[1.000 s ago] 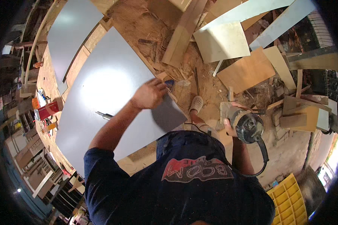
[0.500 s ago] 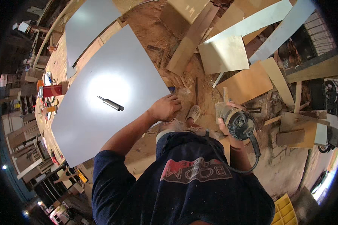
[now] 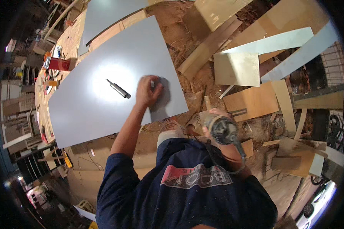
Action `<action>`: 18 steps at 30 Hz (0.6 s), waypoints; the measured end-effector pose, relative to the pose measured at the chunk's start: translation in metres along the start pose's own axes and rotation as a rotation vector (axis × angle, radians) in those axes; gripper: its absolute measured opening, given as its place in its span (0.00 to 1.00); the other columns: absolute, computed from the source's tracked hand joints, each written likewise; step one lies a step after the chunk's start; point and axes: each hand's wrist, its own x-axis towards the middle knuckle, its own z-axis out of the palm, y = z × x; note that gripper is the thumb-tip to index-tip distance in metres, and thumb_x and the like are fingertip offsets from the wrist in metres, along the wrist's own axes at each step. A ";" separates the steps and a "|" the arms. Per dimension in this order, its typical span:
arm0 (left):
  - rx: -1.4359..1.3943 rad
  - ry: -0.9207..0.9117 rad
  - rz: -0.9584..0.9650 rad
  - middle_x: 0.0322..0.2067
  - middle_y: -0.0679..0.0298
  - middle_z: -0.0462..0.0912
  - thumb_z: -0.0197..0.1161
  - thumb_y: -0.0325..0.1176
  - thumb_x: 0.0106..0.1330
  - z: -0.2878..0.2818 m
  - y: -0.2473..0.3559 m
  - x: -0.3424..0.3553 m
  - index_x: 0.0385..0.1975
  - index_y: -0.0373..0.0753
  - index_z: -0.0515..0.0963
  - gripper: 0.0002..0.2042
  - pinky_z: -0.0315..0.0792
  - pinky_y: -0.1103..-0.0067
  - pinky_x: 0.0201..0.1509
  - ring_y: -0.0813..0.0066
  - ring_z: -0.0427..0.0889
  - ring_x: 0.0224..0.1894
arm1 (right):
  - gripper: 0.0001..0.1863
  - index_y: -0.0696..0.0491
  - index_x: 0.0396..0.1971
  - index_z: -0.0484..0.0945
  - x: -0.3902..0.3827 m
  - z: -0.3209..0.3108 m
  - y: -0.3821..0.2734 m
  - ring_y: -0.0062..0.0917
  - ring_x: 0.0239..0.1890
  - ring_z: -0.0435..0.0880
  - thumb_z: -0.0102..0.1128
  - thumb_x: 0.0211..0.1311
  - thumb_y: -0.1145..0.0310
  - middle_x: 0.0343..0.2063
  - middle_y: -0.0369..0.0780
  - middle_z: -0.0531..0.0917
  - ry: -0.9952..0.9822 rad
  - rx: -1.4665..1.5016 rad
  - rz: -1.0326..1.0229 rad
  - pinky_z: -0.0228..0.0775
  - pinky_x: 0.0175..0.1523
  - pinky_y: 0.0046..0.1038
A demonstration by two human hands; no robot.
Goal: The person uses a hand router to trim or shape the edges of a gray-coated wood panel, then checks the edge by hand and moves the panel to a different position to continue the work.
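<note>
A large smooth grey panel (image 3: 80,110) lies on the workbench to my left. My left hand (image 3: 148,91) is over its right part, casting a shadow; the fingers are bent with the thumb apart, and no held thing shows clearly. Left of that hand lies a dark, slim cylindrical tool (image 3: 118,89) with a narrow tip, apart from it. In front of my right side, my right hand (image 3: 218,112) grips a corded power tool (image 3: 222,130), which looks like a trim router. The tool is slightly blurred, and its cord runs down by my right forearm.
A second grey panel (image 3: 111,15) lies beyond the first. Loose boards (image 3: 237,68) and wood offcuts cover the dusty floor to the right. A red box (image 3: 59,64) and several hand tools stand along the bench's left side. Cables (image 3: 88,160) trail below the bench edge.
My left hand has moved from the panel's near right edge up and left over its surface. The power tool has shifted left toward my body in my right hand. The view has turned slightly.
</note>
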 end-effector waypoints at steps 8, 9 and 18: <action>0.249 0.070 -0.005 0.74 0.45 0.67 0.70 0.50 0.72 -0.005 -0.037 0.002 0.69 0.35 0.71 0.33 0.55 0.50 0.84 0.41 0.61 0.79 | 0.39 0.55 0.60 0.73 0.006 0.090 0.029 0.38 0.60 0.84 0.83 0.50 0.59 0.55 0.44 0.84 -0.062 0.225 -0.126 0.77 0.69 0.41; 0.249 0.068 -0.023 0.74 0.45 0.67 0.70 0.50 0.72 -0.005 -0.036 0.002 0.69 0.35 0.71 0.33 0.55 0.50 0.84 0.41 0.61 0.79 | 0.39 0.55 0.60 0.73 0.012 0.095 0.025 0.39 0.61 0.84 0.84 0.50 0.59 0.55 0.44 0.84 -0.069 0.210 -0.137 0.76 0.70 0.42; 0.238 0.082 -0.061 0.75 0.49 0.67 0.70 0.51 0.72 -0.003 -0.035 0.005 0.69 0.38 0.71 0.33 0.54 0.50 0.85 0.43 0.61 0.79 | 0.40 0.55 0.63 0.71 0.034 0.102 0.008 0.38 0.60 0.84 0.83 0.54 0.59 0.54 0.46 0.84 -0.083 0.231 -0.084 0.75 0.72 0.44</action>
